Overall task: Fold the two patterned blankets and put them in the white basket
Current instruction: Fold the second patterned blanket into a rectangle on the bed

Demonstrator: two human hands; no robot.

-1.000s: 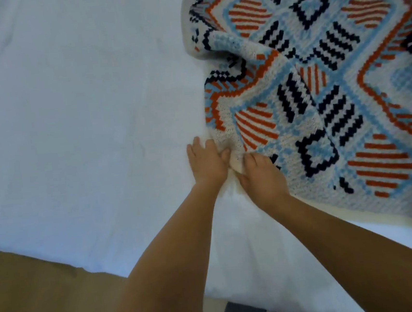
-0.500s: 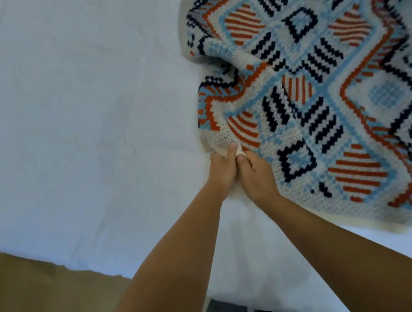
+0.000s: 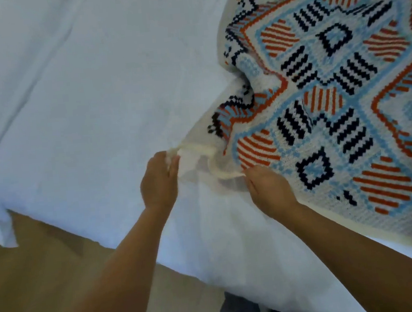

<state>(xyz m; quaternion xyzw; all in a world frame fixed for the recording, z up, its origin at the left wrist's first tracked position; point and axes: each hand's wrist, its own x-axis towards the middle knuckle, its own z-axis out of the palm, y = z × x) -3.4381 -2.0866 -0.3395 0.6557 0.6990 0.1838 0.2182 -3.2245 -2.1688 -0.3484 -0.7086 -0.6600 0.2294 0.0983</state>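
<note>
A patterned blanket with orange, black and blue shapes lies spread on the right side of a white bed. Its near corner is lifted a little off the bed. The left hand pinches the tip of the cream edge between curled fingers and thumb. The right hand grips the same edge just beside it, fingers curled under the cloth. The two hands are a little apart. A brown floor shows below the bed.

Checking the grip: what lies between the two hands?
The cream edge of the patterned blanket, running from left hand to right hand, over the white bedsheet; head view.
</note>
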